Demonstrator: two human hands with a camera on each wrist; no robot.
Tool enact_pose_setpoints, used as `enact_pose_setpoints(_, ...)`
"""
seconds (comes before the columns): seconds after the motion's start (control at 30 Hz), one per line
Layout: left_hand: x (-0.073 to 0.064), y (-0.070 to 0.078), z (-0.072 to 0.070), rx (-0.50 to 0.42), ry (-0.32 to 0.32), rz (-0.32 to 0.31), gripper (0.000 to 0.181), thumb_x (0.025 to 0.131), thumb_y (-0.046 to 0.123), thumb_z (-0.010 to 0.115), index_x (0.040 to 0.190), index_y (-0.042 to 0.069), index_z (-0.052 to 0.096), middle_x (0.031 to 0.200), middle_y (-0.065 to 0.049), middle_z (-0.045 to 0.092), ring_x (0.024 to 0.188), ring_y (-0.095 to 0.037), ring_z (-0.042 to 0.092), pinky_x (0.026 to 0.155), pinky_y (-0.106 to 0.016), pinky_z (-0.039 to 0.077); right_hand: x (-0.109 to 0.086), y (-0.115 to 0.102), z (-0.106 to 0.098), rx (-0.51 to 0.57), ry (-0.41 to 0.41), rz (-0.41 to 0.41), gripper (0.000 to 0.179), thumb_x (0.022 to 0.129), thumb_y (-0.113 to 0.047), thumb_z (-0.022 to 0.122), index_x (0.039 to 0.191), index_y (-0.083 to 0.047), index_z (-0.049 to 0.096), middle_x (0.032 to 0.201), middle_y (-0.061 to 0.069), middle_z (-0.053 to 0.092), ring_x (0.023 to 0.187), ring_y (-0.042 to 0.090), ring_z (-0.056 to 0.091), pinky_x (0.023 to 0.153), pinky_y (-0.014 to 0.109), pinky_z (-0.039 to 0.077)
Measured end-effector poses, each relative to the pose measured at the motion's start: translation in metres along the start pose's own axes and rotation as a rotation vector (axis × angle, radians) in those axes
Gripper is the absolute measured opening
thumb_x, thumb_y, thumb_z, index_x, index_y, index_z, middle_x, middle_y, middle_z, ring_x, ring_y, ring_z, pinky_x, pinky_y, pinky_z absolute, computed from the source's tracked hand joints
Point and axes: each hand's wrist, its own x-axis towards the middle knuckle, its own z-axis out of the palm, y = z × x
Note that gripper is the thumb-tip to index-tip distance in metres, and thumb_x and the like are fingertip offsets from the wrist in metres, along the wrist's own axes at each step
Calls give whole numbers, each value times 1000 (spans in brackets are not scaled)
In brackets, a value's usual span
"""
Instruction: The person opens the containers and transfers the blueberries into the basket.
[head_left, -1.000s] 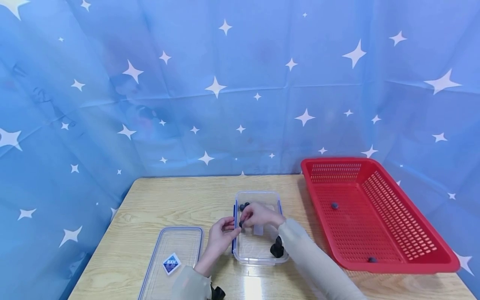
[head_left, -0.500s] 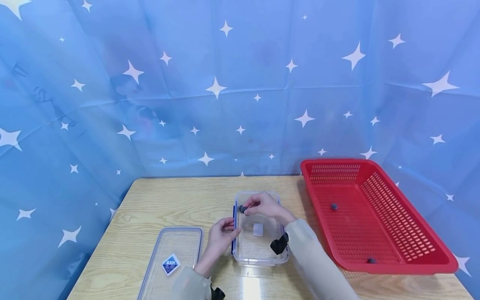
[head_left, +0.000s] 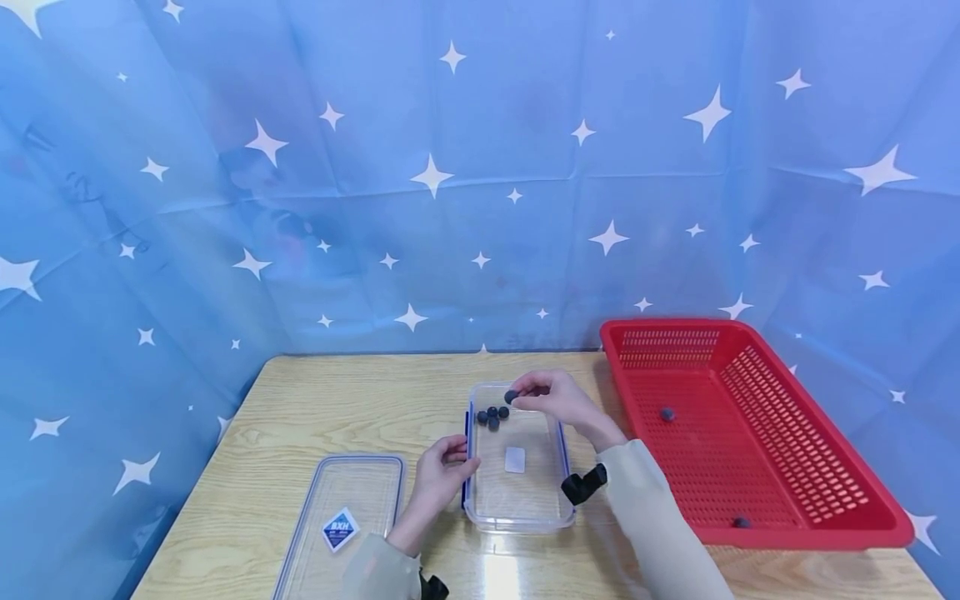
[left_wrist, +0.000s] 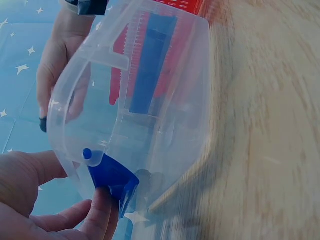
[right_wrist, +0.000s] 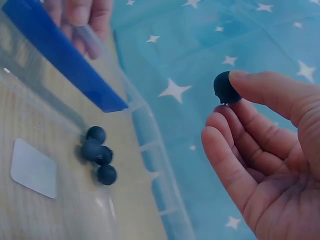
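A clear plastic container (head_left: 525, 500) with blue side latches stands uncovered on the table. Several blueberries (head_left: 492, 423) cluster at its back left inside. My right hand (head_left: 558, 398) is over the container's back right part and pinches one blueberry (right_wrist: 227, 88) between thumb and fingers, apart from the others. My left hand (head_left: 438, 475) holds the container's left side, its thumb at the rim and fingertips against the blue latch (left_wrist: 112, 177). Left of that hand lies the clear lid (head_left: 360, 479) with a blue-and-white label.
A red perforated basket (head_left: 765, 537) stands at the right, holding one blueberry (head_left: 667, 414) towards its left side and another blueberry (head_left: 741, 522) near its front. Behind the wooden table (head_left: 367, 392) hangs a blue star-patterned cloth (head_left: 510, 225).
My right hand has moved from beside my left hand to the back of the container, then up and right, a blueberry in its fingers. My left hand keeps its place.
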Motion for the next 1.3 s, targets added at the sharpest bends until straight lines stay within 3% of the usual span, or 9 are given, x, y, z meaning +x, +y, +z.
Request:
enact_pose_setpoints(0.27,0,-1,-1,1,0,3,35,79,-9,64,108,-23,51,97,-33,58,92,-45,57,77,-33,55,-13,-10,-20,42,53,-1,24,83,-7,70,102,6,65,90,11,65,79,17,57,70,21,51)
enact_pose_setpoints(0.8,0,-4,0,5,-6,0,34,79,-8,64,108,-22,52,96,-33,59,92,-44,57,76,-28,55,-52,-9,-74,-41,175,46,30,85,-17,70,108,1,65,100,15,64,84,20,60,75,24,53)
enact_pose_setpoints(1.0,0,-3,-1,9,-8,-2,34,79,-8,64,108,-22,52,97,-32,59,92,-43,58,78,-33,55,-73,-2,-99,-126,206,86,33,85,-24,70,110,-5,65,100,9,66,85,20,59,69,26,55)
enact_pose_setpoints(1.17,1,-3,-1,11,-4,7,34,79,-8,65,108,-22,52,96,-32,59,92,-44,58,78,-35,55,-90,9,-120,-122,234,47,30,87,-21,68,109,-2,65,93,1,68,79,20,60,62,28,55)
enact_pose_setpoints(1.3,1,-2,-1,12,-1,12,34,79,-8,65,107,-22,52,96,-33,59,92,-45,58,77,-33,55,-102,18,-137,-86,250,-3,27,88,-12,66,109,4,63,92,-3,68,79,12,63,69,22,55)
